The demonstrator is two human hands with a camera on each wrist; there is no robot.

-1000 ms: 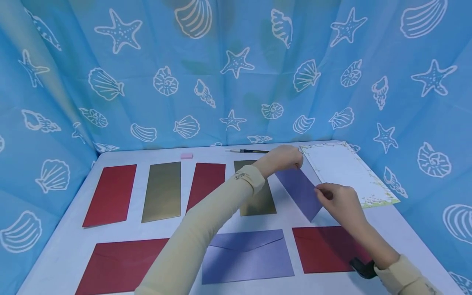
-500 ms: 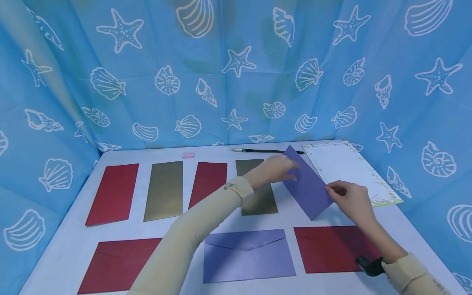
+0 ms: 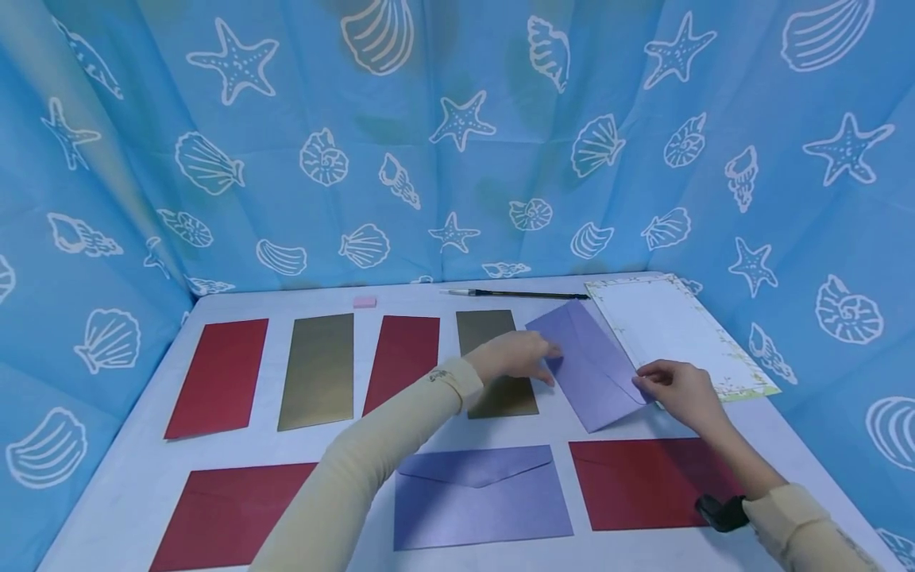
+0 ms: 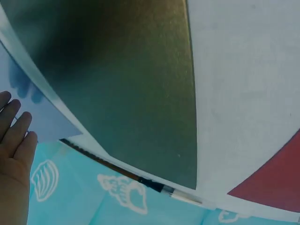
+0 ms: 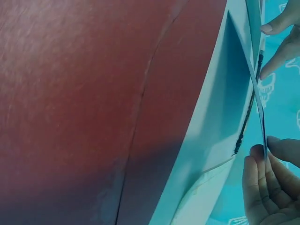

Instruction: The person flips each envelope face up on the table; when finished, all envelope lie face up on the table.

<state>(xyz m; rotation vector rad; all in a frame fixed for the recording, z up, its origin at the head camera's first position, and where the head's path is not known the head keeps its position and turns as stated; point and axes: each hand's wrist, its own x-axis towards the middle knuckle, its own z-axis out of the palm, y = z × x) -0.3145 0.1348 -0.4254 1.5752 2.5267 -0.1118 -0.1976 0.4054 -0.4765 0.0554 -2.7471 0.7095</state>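
A purple envelope [image 3: 582, 369] with its flap side up is held at a tilt, left of the white sheet. My right hand [image 3: 679, 391] pinches its right edge between thumb and fingers; the right wrist view shows that envelope [image 5: 263, 119] edge-on in the same pinch [image 5: 272, 180]. At its left edge is my left hand [image 3: 516, 356], fingers extended and overlapping the paper. Straight fingers of this left hand [image 4: 16, 136] also show beside the purple paper [image 4: 51, 117] in the left wrist view. A gold envelope [image 3: 500, 397] lies partly beneath the left hand.
A sheet with a floral border [image 3: 665, 326] lies at the right, a brush pen [image 3: 515, 294] and a pink block [image 3: 364, 302] at the back. Other envelopes lie around: red [image 3: 218, 377], gold [image 3: 318, 369], red [image 3: 403, 349], and in front red [image 3: 229, 508], purple [image 3: 482, 508], red [image 3: 643, 481].
The purple envelope has turned over from its plain dark side to its flap side. My left hand has let go of its far end and moved left and nearer; the right keeps its pinch.
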